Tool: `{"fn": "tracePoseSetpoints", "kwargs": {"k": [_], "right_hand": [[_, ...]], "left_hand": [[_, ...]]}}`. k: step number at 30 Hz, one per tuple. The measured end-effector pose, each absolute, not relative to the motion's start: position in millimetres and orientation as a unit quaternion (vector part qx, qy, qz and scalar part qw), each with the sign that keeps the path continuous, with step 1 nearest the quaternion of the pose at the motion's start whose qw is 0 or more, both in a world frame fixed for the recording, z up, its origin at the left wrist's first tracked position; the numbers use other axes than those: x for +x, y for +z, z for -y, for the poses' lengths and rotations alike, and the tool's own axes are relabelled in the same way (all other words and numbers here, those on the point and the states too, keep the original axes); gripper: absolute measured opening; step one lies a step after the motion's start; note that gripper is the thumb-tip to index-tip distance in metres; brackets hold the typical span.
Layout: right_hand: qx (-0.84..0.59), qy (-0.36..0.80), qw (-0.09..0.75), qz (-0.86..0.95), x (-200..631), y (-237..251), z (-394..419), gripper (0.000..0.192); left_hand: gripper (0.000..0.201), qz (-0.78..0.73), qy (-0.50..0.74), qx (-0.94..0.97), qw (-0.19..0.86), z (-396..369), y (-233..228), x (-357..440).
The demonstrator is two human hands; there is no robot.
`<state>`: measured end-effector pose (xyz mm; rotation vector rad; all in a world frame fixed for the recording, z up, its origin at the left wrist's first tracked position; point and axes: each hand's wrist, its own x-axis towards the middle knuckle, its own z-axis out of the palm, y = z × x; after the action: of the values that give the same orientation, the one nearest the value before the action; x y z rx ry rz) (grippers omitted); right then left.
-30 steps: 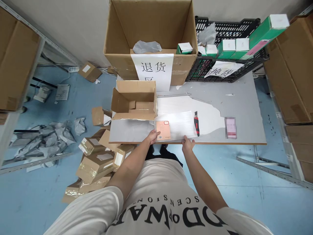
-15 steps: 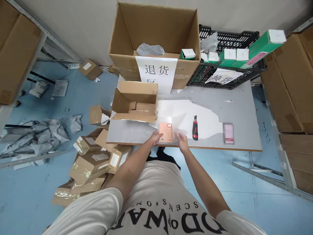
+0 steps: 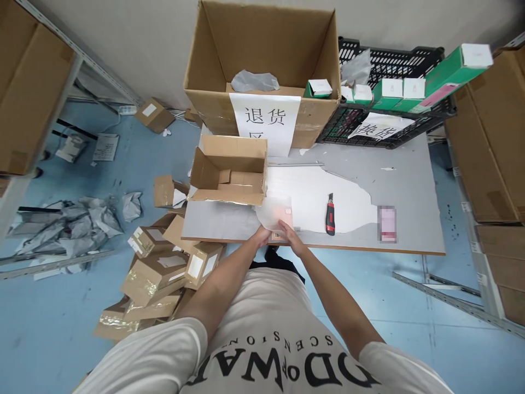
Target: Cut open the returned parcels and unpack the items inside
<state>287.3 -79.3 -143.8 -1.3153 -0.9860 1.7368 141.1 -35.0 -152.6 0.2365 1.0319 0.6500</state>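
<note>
A flat salmon-pink box (image 3: pixel 282 214) lies near the table's front edge, partly under a translucent white wrapping sheet (image 3: pixel 268 210). My left hand (image 3: pixel 261 236) grips its lower left side. From the right, my right hand (image 3: pixel 290 235) reaches over the box, its fingers closed on the sheet against the box's face. Both hands cover the box's lower part. To the right, a red and black utility knife (image 3: pixel 330 215) rests on the white surface. An opened cardboard box (image 3: pixel 229 194) stands just behind my left hand.
A large carton (image 3: pixel 209 112) with a paper sign stands at the back, beside a black crate (image 3: pixel 394 57) holding green-and-white boxes. A blurred pink item (image 3: pixel 387 224) lies at the table's right. Cardboard boxes (image 3: pixel 153 273) are piled on the floor at left, near grey plastic bags (image 3: pixel 82 224).
My right hand has moved left, bringing the translucent sheet over the pink box. The box's face, bare before, is now partly covered. The camera view has shifted slightly.
</note>
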Motion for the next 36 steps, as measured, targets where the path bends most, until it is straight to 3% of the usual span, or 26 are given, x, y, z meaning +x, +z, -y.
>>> {"fn": "tracePoseSetpoints", "kwargs": {"k": [3, 7, 10, 12, 16, 25, 30, 33, 36], "right_hand": [[-0.544, 0.669, 0.369, 0.346, 289.2, -140.6, 76.8, 0.069], [-0.604, 0.596, 0.390, 0.356, 281.9, -130.7, 74.2, 0.051], [-0.660, 0.512, 0.424, 0.350, 275.7, -121.0, 72.2, 0.037], [-0.672, 0.492, 0.443, 0.332, 275.1, -115.0, 69.4, 0.043], [-0.634, 0.511, 0.493, 0.305, 280.8, -104.0, 59.2, 0.060], [-0.580, 0.563, 0.539, 0.238, 287.3, -99.0, 44.2, 0.039], [-0.599, 0.559, 0.533, 0.211, 296.9, -104.4, 47.2, 0.035], [-0.594, 0.582, 0.524, 0.184, 302.2, -104.0, 53.0, 0.035], [-0.589, 0.592, 0.526, 0.163, 301.3, -102.7, 59.7, 0.033]], "left_hand": [[0.027, -0.441, 0.288, 0.105, 0.843, 33.6, -146.1, 144.6], [0.039, -0.420, 0.272, 0.049, 0.864, 30.4, -137.3, 157.9], [0.031, -0.444, 0.302, 0.104, 0.837, 33.7, -128.6, 168.4], [0.027, -0.457, 0.325, 0.169, 0.811, 38.7, -119.9, 173.2], [0.028, -0.446, 0.346, 0.326, 0.758, 48.2, -98.1, 178.7], [0.061, -0.397, 0.331, 0.525, 0.676, 54.0, -76.6, 183.8], [0.038, -0.364, 0.283, 0.519, 0.720, 53.9, -67.9, 168.9], [0.022, -0.427, 0.307, 0.444, 0.726, 54.9, -70.6, 152.0], [0.030, -0.558, 0.381, 0.343, 0.652, 55.5, -80.4, 137.2]]}}
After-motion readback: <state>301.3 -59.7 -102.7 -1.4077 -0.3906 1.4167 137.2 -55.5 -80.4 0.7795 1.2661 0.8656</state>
